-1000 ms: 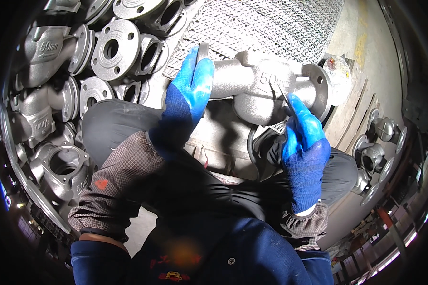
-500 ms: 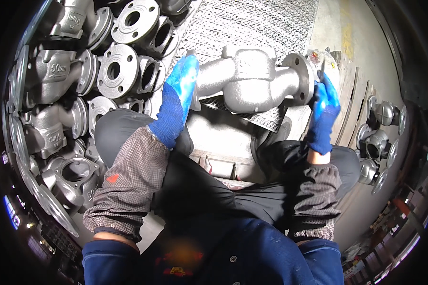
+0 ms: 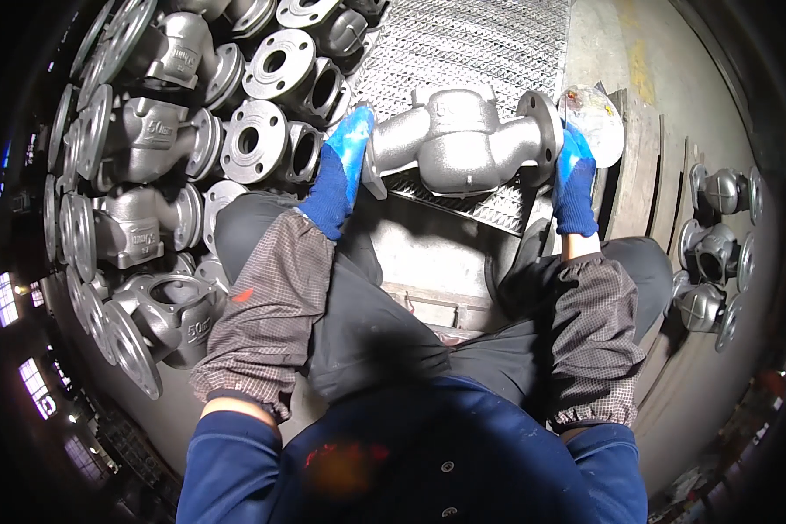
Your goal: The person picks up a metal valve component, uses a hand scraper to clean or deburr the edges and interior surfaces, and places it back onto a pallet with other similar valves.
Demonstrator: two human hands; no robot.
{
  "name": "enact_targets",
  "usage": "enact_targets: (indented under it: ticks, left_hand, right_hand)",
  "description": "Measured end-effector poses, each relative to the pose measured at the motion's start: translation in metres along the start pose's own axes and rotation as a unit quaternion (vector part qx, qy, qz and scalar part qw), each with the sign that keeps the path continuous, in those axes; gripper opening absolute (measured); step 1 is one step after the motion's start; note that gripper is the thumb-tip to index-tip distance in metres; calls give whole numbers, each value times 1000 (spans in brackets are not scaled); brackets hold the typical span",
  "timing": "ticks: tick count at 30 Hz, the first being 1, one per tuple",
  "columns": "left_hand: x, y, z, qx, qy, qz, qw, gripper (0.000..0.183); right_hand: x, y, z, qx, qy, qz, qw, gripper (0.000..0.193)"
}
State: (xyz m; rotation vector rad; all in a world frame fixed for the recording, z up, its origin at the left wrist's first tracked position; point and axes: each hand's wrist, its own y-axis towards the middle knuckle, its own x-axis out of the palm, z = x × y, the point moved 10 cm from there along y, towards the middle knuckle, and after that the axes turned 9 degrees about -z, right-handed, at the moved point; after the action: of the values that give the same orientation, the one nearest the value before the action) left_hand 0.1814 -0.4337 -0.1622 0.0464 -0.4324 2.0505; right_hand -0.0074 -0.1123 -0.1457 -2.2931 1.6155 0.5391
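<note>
A grey cast-metal valve body (image 3: 458, 140) with a round flange at each end lies across the ridged metal surface in front of me. At its left end, my left hand (image 3: 349, 144), in a blue coated glove, is closed on the flange, palm against its outer side. My right hand (image 3: 575, 162), gloved the same way, is at the right flange (image 3: 540, 135) with its fingers along the outer face and rim. Part of each hand's grip is hidden behind the flanges.
Many similar valve bodies (image 3: 153, 131) are stacked at the left, close to my left forearm. A round whitish lid-like piece (image 3: 596, 122) lies beyond my right hand on wooden boards (image 3: 642, 166). Several more castings (image 3: 716, 249) stand at the far right. The textured metal sheet (image 3: 463, 44) extends behind the valve body.
My right hand has moved in from beside the right flange onto it. The left hand stays on the left flange. The whole view has shifted, with more of the left stack showing.
</note>
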Motion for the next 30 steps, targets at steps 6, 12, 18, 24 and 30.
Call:
enact_targets:
  ticks: [6, 12, 18, 24, 30]
  left_hand:
    - [36, -61, 105, 354, 490, -57, 795, 34]
    - [61, -98, 157, 180, 221, -21, 958, 59]
    - [109, -112, 172, 321, 427, -54, 844, 56]
    - [120, -121, 175, 387, 506, 16, 770, 57]
    - [169, -128, 174, 393, 559, -47, 728, 63]
  right_hand:
    - [25, -15, -3, -4, -12, -70, 997, 28]
    - [62, -59, -29, -118, -143, -157, 970, 19]
    - [35, -48, -46, -222, -214, -91, 947, 21]
    - [-22, -49, -115, -28, 308, -52, 950, 31]
    - [-51, -61, -186, -108, 288, -65, 949, 34]
